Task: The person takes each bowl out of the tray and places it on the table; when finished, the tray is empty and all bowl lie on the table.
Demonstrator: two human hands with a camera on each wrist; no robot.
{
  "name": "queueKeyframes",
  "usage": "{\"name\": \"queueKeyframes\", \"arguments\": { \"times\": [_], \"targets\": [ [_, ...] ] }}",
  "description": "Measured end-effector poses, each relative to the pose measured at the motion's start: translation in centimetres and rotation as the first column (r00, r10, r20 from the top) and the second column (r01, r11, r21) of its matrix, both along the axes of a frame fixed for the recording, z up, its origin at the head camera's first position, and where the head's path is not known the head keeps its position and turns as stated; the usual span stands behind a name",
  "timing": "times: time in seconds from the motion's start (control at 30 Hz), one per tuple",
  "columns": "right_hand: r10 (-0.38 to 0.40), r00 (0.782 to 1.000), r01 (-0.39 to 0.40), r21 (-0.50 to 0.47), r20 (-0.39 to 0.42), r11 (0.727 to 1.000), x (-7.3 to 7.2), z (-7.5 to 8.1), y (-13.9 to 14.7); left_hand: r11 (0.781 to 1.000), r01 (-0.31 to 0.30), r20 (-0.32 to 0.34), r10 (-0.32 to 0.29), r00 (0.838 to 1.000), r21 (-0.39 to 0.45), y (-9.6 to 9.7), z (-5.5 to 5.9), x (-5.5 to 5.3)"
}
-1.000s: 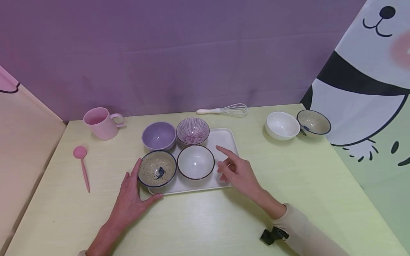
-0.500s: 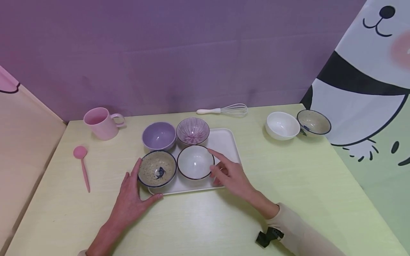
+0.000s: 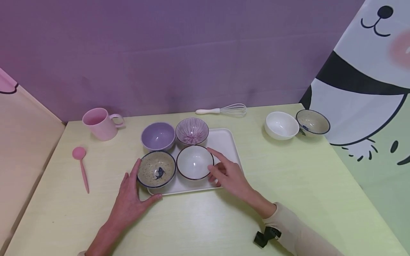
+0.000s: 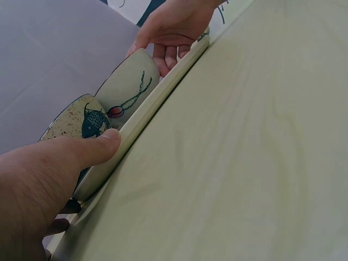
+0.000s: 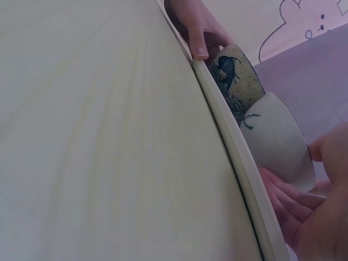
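In the head view, our left hand (image 3: 129,197) lies along the left side of the fish bowl (image 3: 153,170), fingers apart, at the near left of the tray (image 3: 225,141); our right hand (image 3: 233,178) touches the right side of the rimmed bowl (image 3: 194,163) just beside it. In the left wrist view, our thumb lies at the tray's near edge. In the right wrist view, our fingers lie spread, unclamped; we should press gently, low and evenly, lest the bowls tip
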State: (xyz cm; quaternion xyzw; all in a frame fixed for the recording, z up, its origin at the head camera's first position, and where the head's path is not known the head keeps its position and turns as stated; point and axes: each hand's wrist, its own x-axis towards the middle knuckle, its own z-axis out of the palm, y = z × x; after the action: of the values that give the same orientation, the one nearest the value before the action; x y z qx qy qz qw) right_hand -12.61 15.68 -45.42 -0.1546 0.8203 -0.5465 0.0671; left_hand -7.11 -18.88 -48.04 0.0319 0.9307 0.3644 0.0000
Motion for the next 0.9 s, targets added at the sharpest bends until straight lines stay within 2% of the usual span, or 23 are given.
{"name": "queueKeyframes", "arguments": {
  "times": [0.4, 0.9],
  "targets": [
    [-0.104, 0.987, 0.115, -0.097, 0.119, 0.989, 0.1, 0.3, -0.9, 1.000, 0.004, 0.001, -0.004, 1.000, 0.001, 0.0, 0.0, 0.1],
    [-0.171, 0.973, 0.193, -0.140, 0.154, 0.971, 0.1, 0.5, -1.3, 1.000, 0.014, -0.028, -0.013, 1.000, 0.010, 0.0, 0.1, 0.1]
  ]
}}
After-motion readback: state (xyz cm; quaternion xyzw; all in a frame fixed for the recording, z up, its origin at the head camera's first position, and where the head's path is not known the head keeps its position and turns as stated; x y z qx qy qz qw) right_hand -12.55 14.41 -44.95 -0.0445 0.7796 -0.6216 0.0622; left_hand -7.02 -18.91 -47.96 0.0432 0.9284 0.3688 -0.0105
